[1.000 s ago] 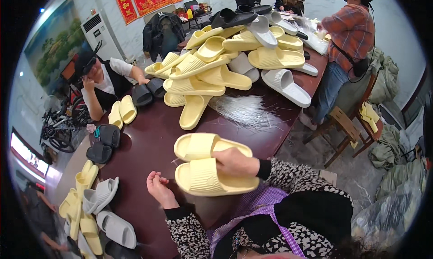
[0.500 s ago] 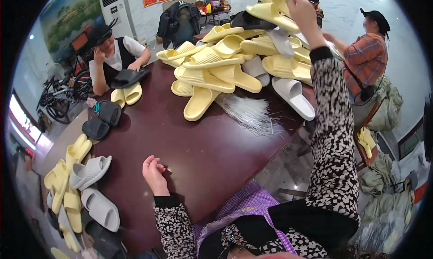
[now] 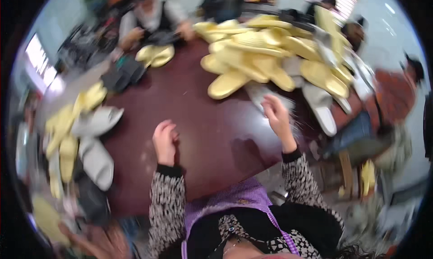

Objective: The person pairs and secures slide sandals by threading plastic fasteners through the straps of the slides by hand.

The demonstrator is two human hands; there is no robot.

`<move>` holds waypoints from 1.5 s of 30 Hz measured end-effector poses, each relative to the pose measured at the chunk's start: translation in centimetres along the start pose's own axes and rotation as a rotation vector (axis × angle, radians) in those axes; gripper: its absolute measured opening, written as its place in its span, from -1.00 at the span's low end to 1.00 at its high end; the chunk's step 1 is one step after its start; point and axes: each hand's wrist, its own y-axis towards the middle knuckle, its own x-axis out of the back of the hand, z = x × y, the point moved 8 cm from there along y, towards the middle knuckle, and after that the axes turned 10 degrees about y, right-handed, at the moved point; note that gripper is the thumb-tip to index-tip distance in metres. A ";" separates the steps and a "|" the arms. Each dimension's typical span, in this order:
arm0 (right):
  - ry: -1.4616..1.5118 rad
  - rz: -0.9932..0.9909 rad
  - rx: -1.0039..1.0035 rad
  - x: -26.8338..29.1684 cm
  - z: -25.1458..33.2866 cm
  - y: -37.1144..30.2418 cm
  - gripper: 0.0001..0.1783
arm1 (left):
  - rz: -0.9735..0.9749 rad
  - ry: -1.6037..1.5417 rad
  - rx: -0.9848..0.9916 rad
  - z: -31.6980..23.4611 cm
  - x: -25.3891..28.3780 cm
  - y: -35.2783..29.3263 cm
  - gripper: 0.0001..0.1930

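Note:
My left hand (image 3: 165,139) hovers over the near part of the dark red table (image 3: 203,155), fingers loosely bent and nothing visible in them. To its right, my right hand (image 3: 277,117) is raised with half-bent fingers, also empty as far as the blur shows. Just beyond the right hand lies a bundle of thin clear plastic strands (image 3: 257,97), partly covered by it. A heap of yellow slippers (image 3: 252,51) rises behind the strands. At the heap's right edge rests a white slipper (image 3: 325,118), apart from my right hand.
Yellow slippers (image 3: 67,155) and grey slippers (image 3: 97,164) line the left table edge, with dark slippers (image 3: 122,74) farther back. A co-worker (image 3: 153,22) sits across at the far left, by a yellow pair (image 3: 155,56). Another person (image 3: 392,96) is at right.
My right hand has come down from a yellow slipper atop the heap to above the table near the strands. My left hand stays bent over the table. The whole view has shifted and blurred.

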 end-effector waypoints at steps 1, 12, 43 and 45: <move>0.102 0.005 -0.081 -2.0 -0.8 -0.9 -0.71 | -0.004 -0.025 0.004 -0.5 -0.2 -0.1 -0.78; -0.147 0.476 0.209 -13.8 -7.6 -2.0 -0.79 | -0.729 0.832 -0.491 -4.3 12.2 -2.2 -0.83; 0.024 0.405 -0.067 -11.4 -6.8 -1.7 -0.82 | -0.353 -0.168 0.062 -1.5 15.7 -12.9 -0.65; 0.140 0.405 -0.170 -11.5 -6.8 -1.5 -0.77 | -0.239 -0.162 0.123 -1.6 13.8 -12.7 -0.60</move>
